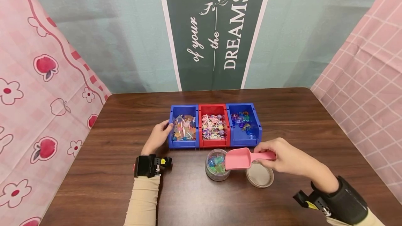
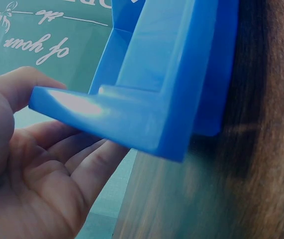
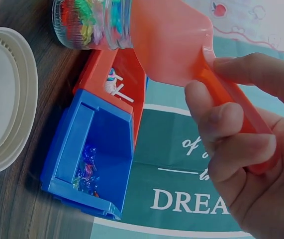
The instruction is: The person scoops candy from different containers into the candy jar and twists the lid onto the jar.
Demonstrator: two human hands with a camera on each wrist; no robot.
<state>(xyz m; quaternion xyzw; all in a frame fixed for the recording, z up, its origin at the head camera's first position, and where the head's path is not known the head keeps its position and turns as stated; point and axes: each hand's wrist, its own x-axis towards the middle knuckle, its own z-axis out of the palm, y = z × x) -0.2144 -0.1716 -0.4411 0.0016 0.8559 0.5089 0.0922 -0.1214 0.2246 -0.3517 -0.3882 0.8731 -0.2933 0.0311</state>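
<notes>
Head view shows the pink scoop (image 1: 238, 158) over the right edge of the glass jar (image 1: 216, 176), which stands uncovered on the desk (image 1: 188, 201) with colored pieces (image 1: 216, 163) inside. A low sideways swing of the scoop could knock the jar's rim, tip it and scatter the pieces; whether the two touch, I cannot tell. The pale lid (image 1: 259, 175) lies near the jar, beneath the right hand (image 1: 282, 156), where a dropping wrist might catch it. A hard tug by the left hand (image 1: 158, 136) could skew the left blue bin (image 1: 183, 144). The right hand's grip is clamped round the scoop's handle, fingers curled; the left's is parted only by that bin's side wall, pinched between thumb and fingers.
</notes>
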